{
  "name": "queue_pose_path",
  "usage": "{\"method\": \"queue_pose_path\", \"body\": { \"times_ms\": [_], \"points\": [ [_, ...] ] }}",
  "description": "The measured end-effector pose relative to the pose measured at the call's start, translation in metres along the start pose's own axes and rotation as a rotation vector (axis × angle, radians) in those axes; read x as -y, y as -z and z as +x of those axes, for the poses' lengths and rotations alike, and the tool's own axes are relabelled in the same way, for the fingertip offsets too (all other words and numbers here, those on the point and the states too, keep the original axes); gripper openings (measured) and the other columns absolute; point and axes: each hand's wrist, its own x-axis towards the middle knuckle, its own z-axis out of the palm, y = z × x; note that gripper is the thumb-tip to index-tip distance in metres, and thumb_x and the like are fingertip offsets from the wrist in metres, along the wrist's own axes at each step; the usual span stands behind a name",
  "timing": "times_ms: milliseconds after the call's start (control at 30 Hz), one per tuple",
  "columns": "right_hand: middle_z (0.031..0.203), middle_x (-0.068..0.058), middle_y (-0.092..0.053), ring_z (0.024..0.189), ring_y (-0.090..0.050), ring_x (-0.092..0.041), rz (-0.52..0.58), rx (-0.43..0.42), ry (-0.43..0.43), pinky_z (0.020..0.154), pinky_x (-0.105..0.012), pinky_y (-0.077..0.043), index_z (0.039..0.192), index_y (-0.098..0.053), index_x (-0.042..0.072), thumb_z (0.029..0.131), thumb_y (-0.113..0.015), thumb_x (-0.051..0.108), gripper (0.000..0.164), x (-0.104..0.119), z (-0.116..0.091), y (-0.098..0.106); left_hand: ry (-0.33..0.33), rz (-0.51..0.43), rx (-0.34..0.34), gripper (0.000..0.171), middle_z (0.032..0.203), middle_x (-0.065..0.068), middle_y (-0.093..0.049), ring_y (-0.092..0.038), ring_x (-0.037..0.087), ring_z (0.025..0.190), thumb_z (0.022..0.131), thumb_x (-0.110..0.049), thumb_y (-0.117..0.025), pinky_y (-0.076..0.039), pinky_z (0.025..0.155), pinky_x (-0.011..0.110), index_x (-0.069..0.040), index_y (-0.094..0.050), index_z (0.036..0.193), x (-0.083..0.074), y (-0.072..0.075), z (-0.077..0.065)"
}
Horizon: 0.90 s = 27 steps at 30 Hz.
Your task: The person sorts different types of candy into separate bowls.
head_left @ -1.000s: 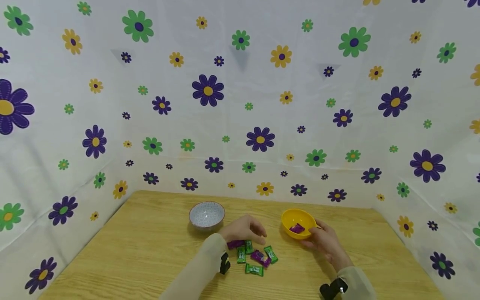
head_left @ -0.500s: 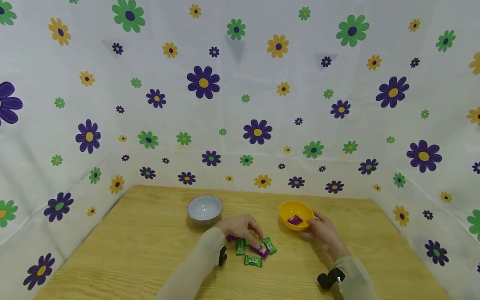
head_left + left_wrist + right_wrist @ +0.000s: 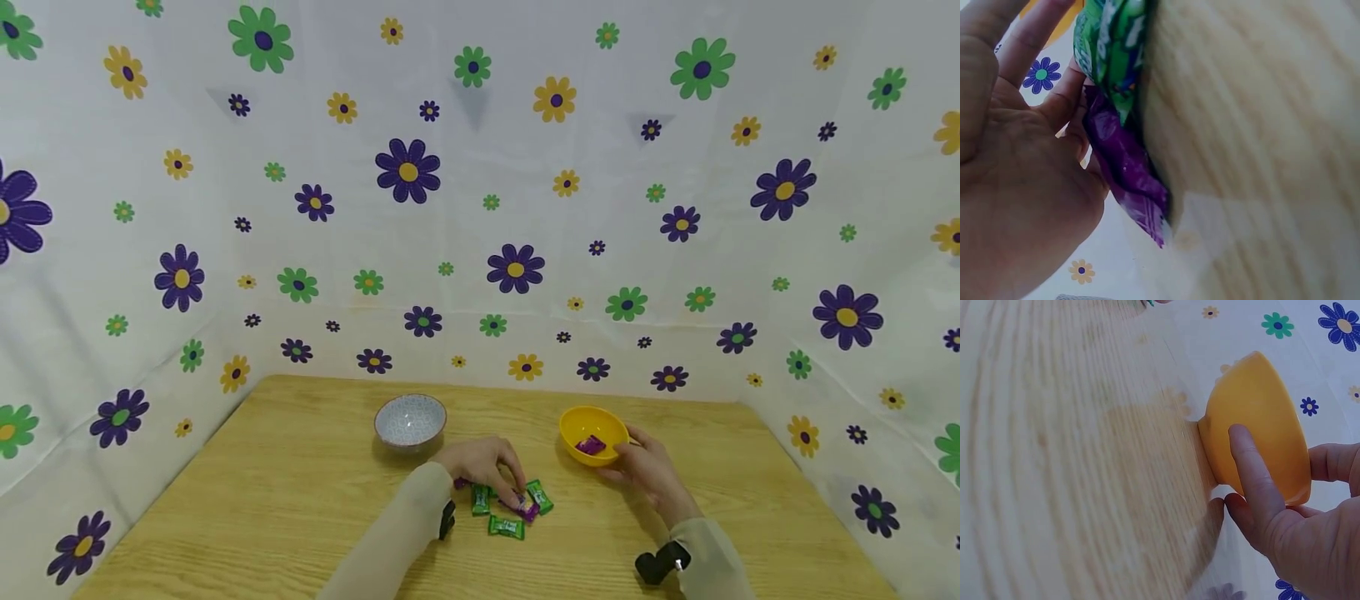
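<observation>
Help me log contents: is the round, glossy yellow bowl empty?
No, a small, shiny purple packet lies inside the round, glossy yellow bowl.

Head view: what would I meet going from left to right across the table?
Grey patterned bowl, left hand, rightmost green-wrapped sweet, yellow bowl, right hand.

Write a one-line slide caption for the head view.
Left hand touching a purple candy near green candies, right hand holding a yellow bowl.
</observation>
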Motion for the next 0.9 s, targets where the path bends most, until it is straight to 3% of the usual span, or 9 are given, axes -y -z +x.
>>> {"method": "queue_pose_path", "body": {
  "times_ms": [167,433,667,900],
  "points": [
    [0.147,-0.032,-0.036,0.099,-0.064,-0.022,0.000,-0.006,-0.002,0.085,-0.038,-0.058,0.154,-0.024,0.003,0.100,-0.042,0.003,0.057,-0.0005,0.0006,0.0001,0.020,0.047,-0.004,0.012,0.096,-0.016,-0.060,-0.050,0.000,0.095,0.073,-0.022,-0.087,-0.040,0.094,0.024,-0.021,-0.080,0.083,-0.0039,0.0001,-0.0004],
    [0.149,-0.031,-0.032,0.110,-0.061,-0.030,-0.022,-0.022,-0.012,0.085,-0.037,-0.058,0.154,-0.022,0.002,0.099,-0.044,0.003,0.059,0.0008,0.0000,-0.0010,0.049,0.039,-0.005,0.013,0.098,-0.014,-0.060,-0.049,0.001,0.096,0.074,-0.017,-0.086,-0.042,0.093,0.025,-0.020,-0.080,0.086,-0.0050,-0.0014,0.0031],
    [0.148,-0.032,-0.035,0.098,-0.063,-0.022,0.001,-0.007,0.001,0.084,-0.038,-0.058,0.154,-0.023,0.002,0.099,-0.042,0.003,0.058,0.0027,-0.0007,-0.0009,0.092,0.038,-0.033,0.013,0.098,-0.011,-0.060,-0.050,0.004,0.096,0.074,-0.013,-0.086,-0.043,0.095,0.029,-0.016,-0.080,0.085,-0.0070,-0.0024,0.0048],
    [0.148,-0.032,-0.033,0.104,-0.063,-0.026,-0.014,-0.005,-0.003,0.084,-0.037,-0.058,0.154,-0.020,0.000,0.099,-0.043,0.003,0.060,0.0019,-0.0014,-0.0011,0.122,0.029,-0.054,0.011,0.094,-0.011,-0.061,-0.052,0.004,0.092,0.075,-0.012,-0.085,-0.046,0.092,0.027,-0.015,-0.080,0.084,-0.0096,-0.0061,0.0020]
  ]
}}
